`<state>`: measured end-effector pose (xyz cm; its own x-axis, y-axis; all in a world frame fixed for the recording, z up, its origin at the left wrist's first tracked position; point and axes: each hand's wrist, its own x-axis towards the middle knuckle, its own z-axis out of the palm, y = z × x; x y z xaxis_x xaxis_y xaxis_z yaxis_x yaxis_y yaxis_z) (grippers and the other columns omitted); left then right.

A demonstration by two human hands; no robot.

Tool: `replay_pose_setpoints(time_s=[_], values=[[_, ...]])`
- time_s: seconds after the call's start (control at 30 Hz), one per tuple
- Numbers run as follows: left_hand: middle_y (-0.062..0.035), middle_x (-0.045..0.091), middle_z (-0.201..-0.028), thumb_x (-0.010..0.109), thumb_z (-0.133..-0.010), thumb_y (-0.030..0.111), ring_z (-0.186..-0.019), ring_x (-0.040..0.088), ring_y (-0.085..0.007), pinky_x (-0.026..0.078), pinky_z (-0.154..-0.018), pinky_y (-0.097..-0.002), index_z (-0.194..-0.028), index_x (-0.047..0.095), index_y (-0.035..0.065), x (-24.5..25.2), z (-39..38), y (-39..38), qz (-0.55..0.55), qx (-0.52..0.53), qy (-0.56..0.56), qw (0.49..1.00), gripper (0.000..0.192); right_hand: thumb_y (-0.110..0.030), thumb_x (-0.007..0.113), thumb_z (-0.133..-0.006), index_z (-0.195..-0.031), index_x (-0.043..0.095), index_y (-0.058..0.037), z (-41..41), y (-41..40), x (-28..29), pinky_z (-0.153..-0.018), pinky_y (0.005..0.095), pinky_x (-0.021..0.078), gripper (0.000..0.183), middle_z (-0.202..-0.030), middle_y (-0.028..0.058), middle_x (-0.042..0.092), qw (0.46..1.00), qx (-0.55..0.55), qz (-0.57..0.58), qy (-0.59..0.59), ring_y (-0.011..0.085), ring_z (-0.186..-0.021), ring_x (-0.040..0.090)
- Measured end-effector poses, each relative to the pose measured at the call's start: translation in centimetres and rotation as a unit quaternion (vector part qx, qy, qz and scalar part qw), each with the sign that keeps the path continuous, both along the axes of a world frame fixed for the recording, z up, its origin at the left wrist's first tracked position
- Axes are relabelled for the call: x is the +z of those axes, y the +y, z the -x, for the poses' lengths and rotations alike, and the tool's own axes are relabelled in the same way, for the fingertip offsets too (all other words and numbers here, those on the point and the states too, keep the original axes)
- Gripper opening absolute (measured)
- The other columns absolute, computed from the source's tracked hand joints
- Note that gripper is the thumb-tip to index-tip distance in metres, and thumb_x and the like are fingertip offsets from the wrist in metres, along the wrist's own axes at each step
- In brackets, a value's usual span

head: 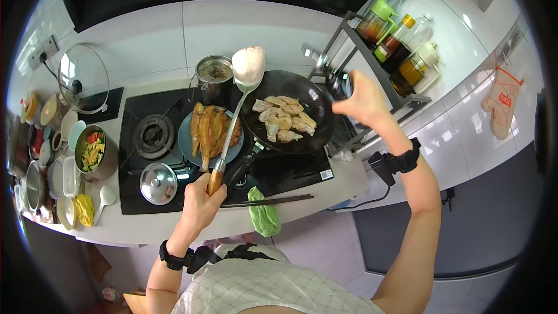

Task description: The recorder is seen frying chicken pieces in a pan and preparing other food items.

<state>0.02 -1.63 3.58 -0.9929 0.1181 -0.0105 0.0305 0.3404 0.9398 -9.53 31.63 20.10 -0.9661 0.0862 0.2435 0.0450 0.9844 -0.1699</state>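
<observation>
My left hand (203, 200) grips the wooden handle of a metal wok spatula (233, 124), its pale-coated blade raised between a small metal pot (213, 72) and the wok. My right hand (362, 100) is closed around a dark glass bottle (338, 83), blurred and tilted, its neck towards the upper left, to the right of the wok's rim. In the black wok (316, 109) lie several pale chicken wing pieces (284, 117). Fried fish (211, 133) rest on a blue plate (185, 139) on the gas stove (130, 187), partly behind the spatula handle.
A metal rack (370, 59) with oil and sauce bottles stands right of the wok. Chopsticks (279, 200) lie across a green cloth (265, 220) at the counter's front. A metal lid (158, 183) sits by the left burner (153, 136). Farther left are a pot of food (103, 168) and several bowls.
</observation>
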Motion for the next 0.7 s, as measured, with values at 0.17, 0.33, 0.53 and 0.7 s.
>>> replay_pose_setpoints(time_s=[0.17, 0.33, 0.53, 0.7], values=[[-0.0100, 0.042, -0.055, 0.066, -0.080, 0.014, -0.053, 0.038, -0.0133, 0.036, -0.049, -0.0334, -0.072, 0.049, -0.0034, -0.1, 0.3, -0.2, -0.010, -0.006, -0.011, 1.000, 0.026, -0.031, 0.079, -0.053, -0.099, 0.057, 0.0001, 1.6, 2.0, -5.6, -0.077, 0.0401, 0.0519, 0.060, -0.091, 0.0192, 0.067, 0.956, -0.035, -0.126, -0.262, 0.0343, -0.089, 0.066], [-0.0117, 0.042, -0.055, 0.066, -0.080, 0.014, -0.052, 0.039, -0.0138, 0.037, -0.049, -0.0334, -0.071, 0.048, -0.0036, 0.0, 0.1, -1.0, -0.004, 0.000, -0.022, 1.000, 0.026, -0.031, 0.080, -0.052, -0.099, 0.061, -0.0022, 3.5, 0.2, -8.4, -0.078, 0.0398, 0.0520, 0.058, -0.093, 0.0168, 0.069, 0.931, 0.009, -0.181, -0.317, 0.0327, -0.091, 0.066], [-0.0097, 0.044, -0.055, 0.065, -0.080, 0.013, -0.053, 0.039, -0.0132, 0.037, -0.050, -0.0325, -0.072, 0.049, -0.0035, 0.4, 0.1, -1.0, -0.016, 0.009, -0.038, 0.999, 0.025, -0.033, 0.081, -0.052, -0.100, 0.064, -0.0005, 5.7, 0.0, -8.1, -0.079, 0.0379, 0.0531, 0.061, -0.096, 0.0180, 0.069, 0.945, -0.032, -0.177, -0.272, 0.0324, -0.093, 0.067], [-0.0078, 0.044, -0.054, 0.066, -0.080, 0.013, -0.053, 0.040, -0.0118, 0.036, -0.049, -0.0320, -0.071, 0.049, -0.0027, -0.3, 0.2, -1.3, -0.021, 0.019, -0.048, 0.998, 0.025, -0.032, 0.081, -0.052, -0.101, 0.065, -0.0016, 3.8, 3.3, -6.8, -0.079, 0.0372, 0.0533, 0.060, -0.096, 0.0165, 0.070, 0.905, -0.056, -0.238, -0.349, 0.0299, -0.092, 0.068]])
